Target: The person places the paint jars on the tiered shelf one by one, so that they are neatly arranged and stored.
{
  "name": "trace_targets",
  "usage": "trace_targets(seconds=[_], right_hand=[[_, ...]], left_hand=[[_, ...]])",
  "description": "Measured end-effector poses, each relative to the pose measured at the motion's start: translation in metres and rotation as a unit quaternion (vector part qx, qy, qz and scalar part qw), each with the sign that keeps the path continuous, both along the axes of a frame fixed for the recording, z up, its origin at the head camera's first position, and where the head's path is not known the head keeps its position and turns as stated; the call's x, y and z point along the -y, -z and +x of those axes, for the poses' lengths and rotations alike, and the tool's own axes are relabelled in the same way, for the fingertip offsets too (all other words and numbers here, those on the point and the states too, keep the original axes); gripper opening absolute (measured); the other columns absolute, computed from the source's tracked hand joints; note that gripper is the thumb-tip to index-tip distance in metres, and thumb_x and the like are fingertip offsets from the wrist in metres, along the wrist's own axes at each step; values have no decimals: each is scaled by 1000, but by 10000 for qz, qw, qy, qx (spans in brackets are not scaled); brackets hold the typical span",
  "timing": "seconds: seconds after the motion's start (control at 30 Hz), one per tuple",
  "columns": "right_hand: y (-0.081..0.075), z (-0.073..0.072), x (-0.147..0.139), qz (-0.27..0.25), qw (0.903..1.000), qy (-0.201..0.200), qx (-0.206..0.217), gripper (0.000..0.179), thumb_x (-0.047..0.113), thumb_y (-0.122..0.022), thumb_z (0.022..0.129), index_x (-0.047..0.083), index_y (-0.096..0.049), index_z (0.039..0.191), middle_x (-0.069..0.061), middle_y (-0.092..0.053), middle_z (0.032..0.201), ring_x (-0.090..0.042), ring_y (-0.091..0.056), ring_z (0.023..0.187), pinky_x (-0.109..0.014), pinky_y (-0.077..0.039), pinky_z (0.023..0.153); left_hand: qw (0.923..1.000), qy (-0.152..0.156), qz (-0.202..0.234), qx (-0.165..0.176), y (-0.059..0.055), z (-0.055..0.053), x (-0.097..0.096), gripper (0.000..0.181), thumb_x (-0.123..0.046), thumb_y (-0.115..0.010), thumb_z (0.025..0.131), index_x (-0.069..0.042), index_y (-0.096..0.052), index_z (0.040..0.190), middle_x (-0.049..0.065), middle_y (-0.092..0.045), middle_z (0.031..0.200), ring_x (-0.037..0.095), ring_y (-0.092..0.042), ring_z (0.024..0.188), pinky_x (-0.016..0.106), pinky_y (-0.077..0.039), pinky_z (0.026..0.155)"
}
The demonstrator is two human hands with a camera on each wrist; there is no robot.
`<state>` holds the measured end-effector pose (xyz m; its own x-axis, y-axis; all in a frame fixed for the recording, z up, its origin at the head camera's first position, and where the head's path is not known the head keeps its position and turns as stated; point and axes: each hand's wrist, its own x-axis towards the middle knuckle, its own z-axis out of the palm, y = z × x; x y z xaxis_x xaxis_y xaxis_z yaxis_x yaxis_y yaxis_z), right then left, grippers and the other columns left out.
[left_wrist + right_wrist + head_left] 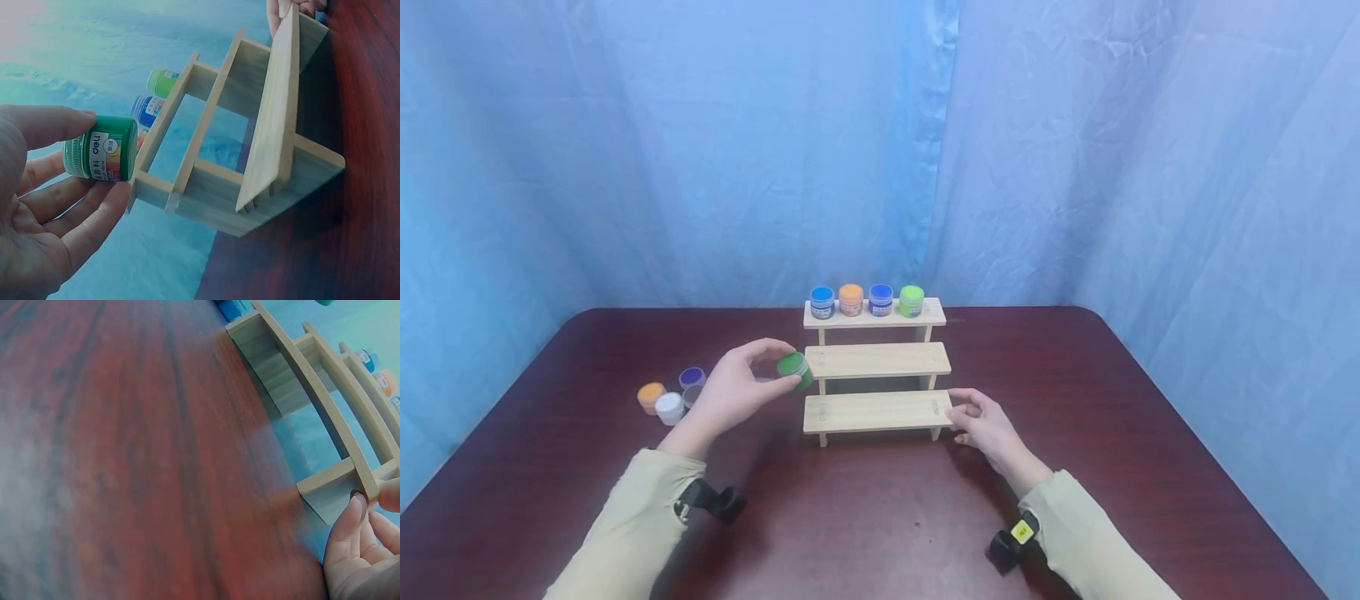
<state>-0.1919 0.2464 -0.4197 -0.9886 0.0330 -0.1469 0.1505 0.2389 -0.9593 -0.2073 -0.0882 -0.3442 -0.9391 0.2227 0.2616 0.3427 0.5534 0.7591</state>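
My left hand point(741, 387) pinches a green paint jar point(795, 370) between thumb and fingers, just off the left end of a three-tier wooden stand point(877, 361). The left wrist view shows that jar point(103, 149) lying tilted sideways, its white label facing the camera. With thumb and fingers, my right hand point(988, 427) grips the right end of the lowest shelf point(359, 462). Along the top tier stand a blue jar point(822, 303), an orange jar point(851, 301), a darker blue jar point(881, 300) and a light green jar point(912, 302).
Left of the stand, behind my left wrist, an orange jar point(651, 397), a white jar point(670, 408), a purple jar point(692, 378) and a partly hidden grey jar point(692, 395) cluster on the dark red table point(865, 517). Blue curtains point(760, 150) hang around the table.
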Motion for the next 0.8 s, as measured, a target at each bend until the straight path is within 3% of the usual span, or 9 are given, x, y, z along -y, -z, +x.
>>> trace_targets(seconds=[0.33,0.8], right_hand=[[0,1,0,35,10000,12,10,39,3,-50,92,-1,-45,130,-2,-60,85,-11,-54,73,-22,-50,60],[0,1,1,25,10000,-5,7,39,2,-49,91,-2,-44,130,-2,-60,86,-11,-55,73,-22,-50,60]], left_hand=[[9995,169,247,-97,-9,-11,-27,34,-19,-73,78,-10,-64,109,8,-68,105,22,-64,95,39,-51,85],[9991,271,325,-16,-9,-20,-65,35,-24,-73,79,-12,-65,111,6,-67,108,22,-63,101,40,-52,87]])
